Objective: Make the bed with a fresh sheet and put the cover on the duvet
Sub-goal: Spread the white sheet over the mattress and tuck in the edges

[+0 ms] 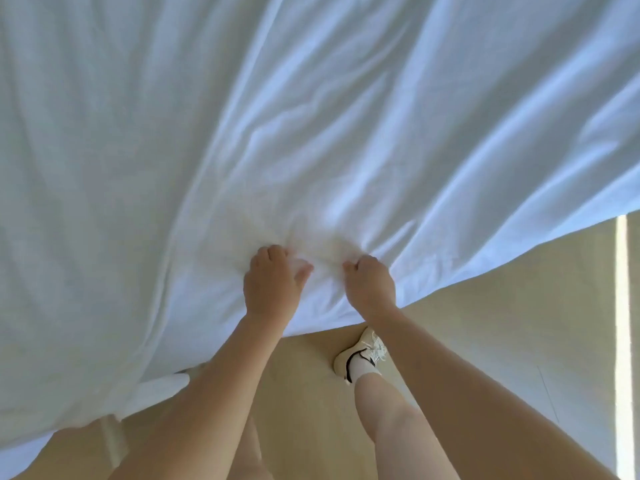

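Sheet [311, 116] in left grip [272, 282], right grip [370, 284]

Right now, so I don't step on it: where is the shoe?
In the head view, the shoe stands on the wooden floor at lower centre-right, just below the edge of the white sheet and the right hand gripping it.

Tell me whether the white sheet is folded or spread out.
Spread out: the white sheet fills the view, rippled, not folded. The left hand and right hand grip it bunched near its edge.
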### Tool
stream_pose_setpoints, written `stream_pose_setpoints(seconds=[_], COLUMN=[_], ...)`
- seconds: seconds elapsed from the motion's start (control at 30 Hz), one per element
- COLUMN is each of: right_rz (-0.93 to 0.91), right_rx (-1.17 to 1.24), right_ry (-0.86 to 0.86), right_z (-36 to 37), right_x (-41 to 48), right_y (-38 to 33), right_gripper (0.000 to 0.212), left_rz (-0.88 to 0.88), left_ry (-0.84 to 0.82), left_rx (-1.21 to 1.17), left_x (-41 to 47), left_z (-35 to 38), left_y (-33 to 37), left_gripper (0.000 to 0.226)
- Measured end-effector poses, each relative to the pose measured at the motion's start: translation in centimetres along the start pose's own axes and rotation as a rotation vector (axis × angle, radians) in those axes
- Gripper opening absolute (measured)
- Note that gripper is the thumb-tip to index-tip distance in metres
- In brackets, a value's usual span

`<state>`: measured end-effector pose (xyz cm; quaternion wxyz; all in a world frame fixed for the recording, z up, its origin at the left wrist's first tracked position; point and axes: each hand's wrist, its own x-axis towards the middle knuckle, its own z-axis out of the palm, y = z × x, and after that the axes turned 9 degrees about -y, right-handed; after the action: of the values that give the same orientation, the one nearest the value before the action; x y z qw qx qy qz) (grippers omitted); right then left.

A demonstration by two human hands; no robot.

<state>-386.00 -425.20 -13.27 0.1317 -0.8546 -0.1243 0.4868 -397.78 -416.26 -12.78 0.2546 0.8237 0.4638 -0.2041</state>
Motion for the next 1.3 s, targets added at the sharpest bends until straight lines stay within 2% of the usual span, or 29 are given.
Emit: stream_pose_setpoints(seconds=[0.07, 0.13, 0.17, 0.23, 0.3, 0.37, 0.43, 0.5, 0.57, 0.8, 0.93, 1.03, 1.1, 1.2, 1.3], right_rz=[-0.138, -0.254, -0.274, -0.214, -0.112, -0.055, -0.036, -0.009, 0.033, 0.151, 0.201, 0.209, 0.206, 0.147, 0.079], right_rx=[-0.123, -0.102, -0.057, 0.033, 0.058, 0.029, 0.005, 0.058, 0.151, 0.392, 0.421, 0.424, 0.461, 0.472, 0.411], right_ry=[-0.097, -0.177, -0.206, -0.245, -0.306, -0.397, -0.448, -0.408, -0.303, 0.006, 0.094, 0.155, 0.17, 0.164, 0.078], right_z=[-1.2, -2.8, -3.8, -6.0, -8.7, -11.9, -15.7, -20.5, -26.2, -47.8, -58.1, -64.6, -68.0, -71.6, -73.6], right_x=[0.1, -0.8, -1.3, -2.5, -4.1, -5.1, -5.1, -4.1, -2.8, 2.5, 6.7, 10.5, 13.4, 17.6, 22.0], right_y=[0.8, 2.1, 3.3, 7.4, 12.7, 16.9, 19.3, 20.7, 22.2, 28.8, 32.7, 34.8, 35.8, 36.3, 36.5], right_gripper=[0.029, 0.033, 0.033, 0.033, 0.035, 0.034, 0.027, 0.017, 0.013, 0.012, 0.012, 0.012, 0.01, 0.008, 0.009], left_rz=[-0.05, -0.077, -0.036, 0.098, 0.157, 0.082, -0.076, -0.164, -0.156, 0.032, 0.079, 0.162, 0.202, 0.189, 0.182], left_ry=[0.05, 0.072, 0.049, -0.107, -0.296, -0.337, -0.339, -0.35, -0.362, -0.229, -0.318, -0.304, -0.256, -0.216, -0.332], left_rx=[0.036, 0.037, 0.02, 0.044, 0.078, 0.047, -0.076, -0.231, -0.323, -0.324, -0.269, -0.035, 0.1, 0.176, 0.147], left_x=[1.3, 1.3, 0.4, -2.6, -5.8, -6.7, -5.5, -3.6, -1.6, 7.1, 11.8, 13.9, 15.0, 16.1, 15.3], left_z=[0.8, 0.9, 1.2, 2.4, 4.1, 5.5, 5.9, 5.9, 5.8, 4.6, 4.5, 5.0, 5.6, 6.3, 7.1], left_y=[2.8, 4.4, 5.1, 7.6, 10.9, 14.3, 17.9, 21.8, 26.3, 44.3, 56.3, 63.9, 67.3, 70.0, 70.8], left_gripper=[0.034, 0.031, 0.029, 0.024, 0.023, 0.024, 0.024, 0.021, 0.018, 0.057, 0.058, 0.056, 0.044, 0.025, 0.02])
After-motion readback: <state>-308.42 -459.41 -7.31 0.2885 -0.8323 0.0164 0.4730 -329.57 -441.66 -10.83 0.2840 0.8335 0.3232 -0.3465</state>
